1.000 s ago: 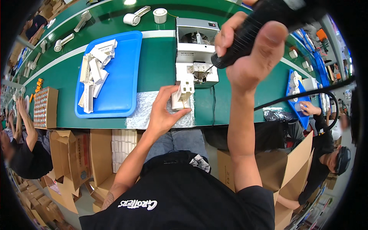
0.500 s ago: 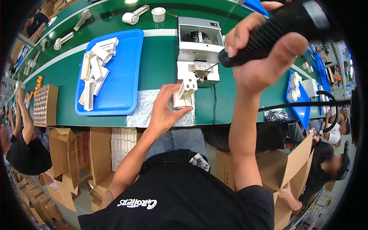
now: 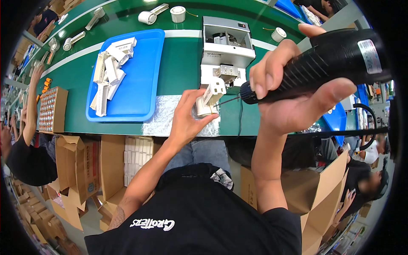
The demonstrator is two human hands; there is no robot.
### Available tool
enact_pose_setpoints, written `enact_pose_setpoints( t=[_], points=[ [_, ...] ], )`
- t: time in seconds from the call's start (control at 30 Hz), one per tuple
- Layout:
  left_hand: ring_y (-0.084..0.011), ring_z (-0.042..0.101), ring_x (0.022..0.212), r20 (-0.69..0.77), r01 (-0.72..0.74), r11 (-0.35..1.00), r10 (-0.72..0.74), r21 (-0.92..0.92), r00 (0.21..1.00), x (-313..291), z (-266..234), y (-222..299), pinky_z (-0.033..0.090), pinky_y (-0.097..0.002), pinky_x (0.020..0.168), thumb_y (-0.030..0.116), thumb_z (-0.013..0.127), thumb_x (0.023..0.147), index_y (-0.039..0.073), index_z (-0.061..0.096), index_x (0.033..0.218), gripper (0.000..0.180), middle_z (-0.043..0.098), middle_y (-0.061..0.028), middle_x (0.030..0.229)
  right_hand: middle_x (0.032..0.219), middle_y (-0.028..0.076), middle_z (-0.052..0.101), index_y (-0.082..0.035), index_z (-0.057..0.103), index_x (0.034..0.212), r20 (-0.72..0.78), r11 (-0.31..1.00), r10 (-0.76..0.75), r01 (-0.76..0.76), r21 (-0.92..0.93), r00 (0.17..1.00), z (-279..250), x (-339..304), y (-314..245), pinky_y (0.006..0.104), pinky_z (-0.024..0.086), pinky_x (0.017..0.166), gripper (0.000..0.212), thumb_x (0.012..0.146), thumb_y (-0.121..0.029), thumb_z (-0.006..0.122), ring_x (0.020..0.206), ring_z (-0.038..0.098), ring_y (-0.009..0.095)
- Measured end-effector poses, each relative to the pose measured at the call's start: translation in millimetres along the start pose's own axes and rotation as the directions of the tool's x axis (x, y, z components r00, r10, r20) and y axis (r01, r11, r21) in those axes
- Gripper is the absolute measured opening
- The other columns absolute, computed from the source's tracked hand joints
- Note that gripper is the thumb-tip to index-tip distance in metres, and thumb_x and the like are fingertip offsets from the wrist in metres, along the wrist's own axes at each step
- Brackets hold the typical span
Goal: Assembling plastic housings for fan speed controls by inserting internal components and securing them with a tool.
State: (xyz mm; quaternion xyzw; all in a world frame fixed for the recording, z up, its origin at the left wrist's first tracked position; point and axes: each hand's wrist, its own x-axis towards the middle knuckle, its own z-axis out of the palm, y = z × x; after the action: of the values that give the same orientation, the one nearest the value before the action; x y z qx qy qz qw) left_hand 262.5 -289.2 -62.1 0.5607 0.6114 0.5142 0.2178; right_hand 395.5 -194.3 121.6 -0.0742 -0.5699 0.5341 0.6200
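Note:
My left hand (image 3: 185,117) is closed around the round base of a white plastic fan housing (image 3: 213,91), whose squarish handle end with small openings points up. My right hand (image 3: 282,106) is wrapped round a thick black electric screwdriver (image 3: 316,61). Its thin bit slants down to the left, and the tip is at the housing's base, close to my left fingertips. Whether a screw sits on the tip is too small to tell. Just behind the housing stands a grey-white screw feeder (image 3: 227,57) with a metal outlet block.
On the left, a blue tray (image 3: 142,95) holds several white plastic handle pieces (image 3: 111,70). Crinkled clear wrap (image 3: 163,119) lies under my left hand. White fan parts (image 3: 178,14) stand along the far green bench. A carton of small round parts (image 3: 53,110) is farther left. Open cardboard boxes (image 3: 108,165) flank my lap.
The screwdriver has come from the feeder's outlet down and nearer, so its tip is now at the fan housing. My left hand still holds the housing, now slightly tilted.

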Motion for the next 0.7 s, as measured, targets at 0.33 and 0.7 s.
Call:
enact_pose_setpoints(
  t=[0.33,0.7],
  points=[
    [-0.0307,0.068,0.114,-0.027,-0.040,0.999,0.039,-0.032,0.999,0.0,4.1,3.6,0.054,-0.0391,0.098,0.014,0.098,0.074,0.003,0.064,0.132,0.068,0.066,-0.0138,0.124,0.068,0.008,0.055,0.000,0.042,0.141,0.053,0.975,-0.044,0.054,-0.214,0.998,-1.8,-7.8,15.6,0.0265,0.044,0.047,0.095,0.101,-0.086,0.035,0.047,0.049,0.015],
    [-0.0320,0.068,0.115,-0.009,-0.055,0.998,0.055,-0.005,0.998,2.2,4.2,8.8,0.054,-0.0399,0.099,0.014,0.098,0.074,0.003,0.065,0.132,0.068,0.066,-0.0141,0.124,0.068,0.008,0.054,-0.002,0.044,0.134,0.058,0.968,-0.113,0.123,-0.217,0.992,-1.8,-13.0,18.2,0.0268,0.044,0.047,0.078,0.105,-0.075,0.049,0.048,0.050,0.014]
  ],
)
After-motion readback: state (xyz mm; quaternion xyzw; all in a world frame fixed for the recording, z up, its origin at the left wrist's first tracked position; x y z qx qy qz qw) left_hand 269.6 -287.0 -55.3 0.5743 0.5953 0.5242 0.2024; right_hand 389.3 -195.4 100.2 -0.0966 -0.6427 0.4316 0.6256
